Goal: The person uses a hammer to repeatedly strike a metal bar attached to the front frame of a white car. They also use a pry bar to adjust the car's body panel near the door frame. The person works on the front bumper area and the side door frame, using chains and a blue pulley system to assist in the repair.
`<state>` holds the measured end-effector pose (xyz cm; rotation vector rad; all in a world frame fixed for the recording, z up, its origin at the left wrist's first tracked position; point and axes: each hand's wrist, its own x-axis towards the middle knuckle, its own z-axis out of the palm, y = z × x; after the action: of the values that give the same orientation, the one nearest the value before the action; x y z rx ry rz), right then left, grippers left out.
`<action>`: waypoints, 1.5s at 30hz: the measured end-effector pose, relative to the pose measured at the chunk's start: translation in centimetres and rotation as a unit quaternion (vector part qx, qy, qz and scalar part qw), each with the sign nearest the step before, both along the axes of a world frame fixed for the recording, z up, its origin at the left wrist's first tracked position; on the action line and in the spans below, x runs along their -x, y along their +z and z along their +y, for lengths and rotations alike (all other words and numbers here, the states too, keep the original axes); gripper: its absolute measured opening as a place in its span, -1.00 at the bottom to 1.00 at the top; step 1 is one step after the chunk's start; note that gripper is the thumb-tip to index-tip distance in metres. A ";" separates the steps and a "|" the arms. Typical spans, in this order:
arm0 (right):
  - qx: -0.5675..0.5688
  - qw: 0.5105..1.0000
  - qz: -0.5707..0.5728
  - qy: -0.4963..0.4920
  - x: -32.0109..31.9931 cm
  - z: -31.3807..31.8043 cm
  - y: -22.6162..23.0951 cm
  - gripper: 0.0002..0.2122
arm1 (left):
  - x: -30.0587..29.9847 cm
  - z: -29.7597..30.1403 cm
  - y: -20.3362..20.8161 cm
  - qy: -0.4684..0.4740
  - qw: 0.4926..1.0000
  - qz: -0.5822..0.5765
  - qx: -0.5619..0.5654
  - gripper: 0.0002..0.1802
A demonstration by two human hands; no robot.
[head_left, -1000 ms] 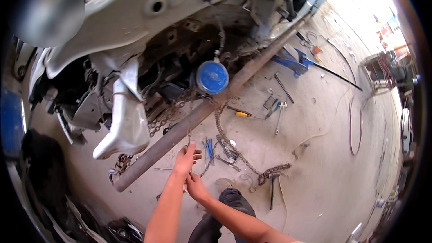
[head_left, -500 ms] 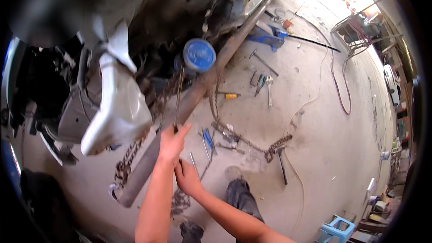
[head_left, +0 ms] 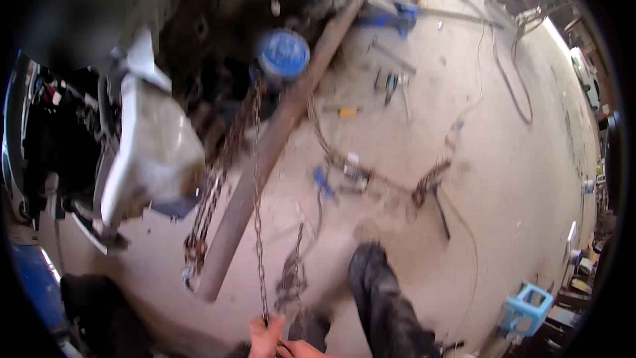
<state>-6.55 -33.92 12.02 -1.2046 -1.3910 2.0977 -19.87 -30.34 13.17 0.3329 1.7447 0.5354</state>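
Observation:
A taut hand chain (head_left: 259, 225) runs down from a chain hoist with a round blue cover (head_left: 283, 54). At the lower edge, my left hand (head_left: 265, 337) is closed around this chain. Close beside and just below it, my right hand (head_left: 301, 349) also grips the chain, partly cut off by the picture's edge. A heavier rusty load chain (head_left: 213, 195) hangs left of a long rusty pipe (head_left: 268, 156) and ends at a hook (head_left: 191, 278) by the pipe's lower end.
A white bent body panel (head_left: 151, 152) of a stripped vehicle hangs at the left. On the floor lie a hammer (head_left: 392, 57), a yellow-handled screwdriver (head_left: 347, 112), a blue-handled tool (head_left: 322, 181) and another rusty chain (head_left: 384, 181). A light-blue stool (head_left: 527, 309) stands at lower right.
Both hands have pulled down and toward me, from beside the pipe to the lower edge. The chain now stretches long above them. The view has shifted and blurred.

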 end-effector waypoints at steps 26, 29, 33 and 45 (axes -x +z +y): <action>0.076 0.983 -0.166 0.008 2.0 -5.1 -3.8 -0.61 | 2.4 1.1 -7.9 0.102 0.995 -0.014 -0.019 -0.25; 0.029 0.943 -0.092 0.319 -1.3 -15.0 -0.5 -0.64 | -1.1 15.7 -4.9 0.071 0.988 -0.098 -0.097 -0.17; 0.002 0.835 0.008 0.551 -3.0 -15.9 1.8 -0.67 | -5.3 15.5 -4.1 0.000 0.991 0.059 -0.121 -0.46; 0.260 0.914 0.168 -0.263 2.2 30.4 -12.7 -0.28 | -2.6 -36.4 2.3 -0.557 0.799 0.101 0.204 -0.59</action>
<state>-8.72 -3.57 -0.63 -1.1489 -0.3000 2.1733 -17.22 -66.72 15.52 1.0242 1.4811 -0.7474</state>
